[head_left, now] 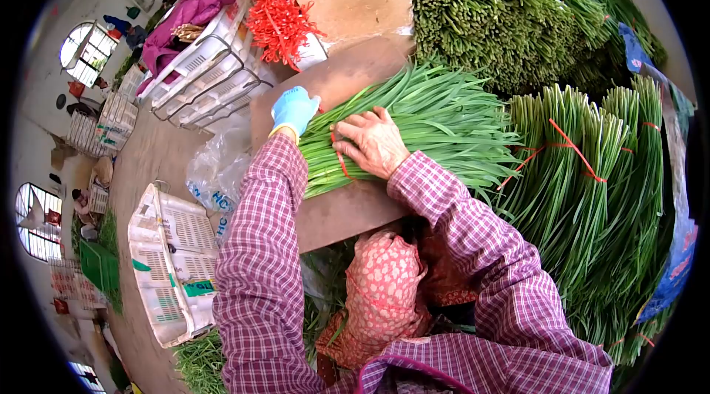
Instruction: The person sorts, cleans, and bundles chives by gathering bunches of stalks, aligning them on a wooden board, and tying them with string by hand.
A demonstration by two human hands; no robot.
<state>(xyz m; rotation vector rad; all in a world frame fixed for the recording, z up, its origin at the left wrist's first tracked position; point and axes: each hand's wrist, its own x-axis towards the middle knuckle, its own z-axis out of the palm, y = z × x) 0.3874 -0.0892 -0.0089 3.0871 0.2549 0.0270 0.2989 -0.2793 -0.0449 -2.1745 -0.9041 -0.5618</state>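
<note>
A thick bundle of garlic chives (436, 116) lies across a brown board in front of me, its stem ends to the left and leaves fanning right. My left hand (293, 110), in a light blue glove, is closed at the stem end, with a bit of red at its fingertips. Bare, my right hand (372, 144) presses on top of the stems, its fingers bent over them. A red tie (343, 165) crosses the stems beside the right thumb and runs partly under that hand. The underside of the bundle is hidden.
Red ties (279, 20) hang in a bunch beyond the board (355, 213). Tied chive bundles (569, 142) stand at right, with a stacked heap (503, 20) behind. White crates (174, 261) and clear plastic (218, 164) are at left. Other people sit far left.
</note>
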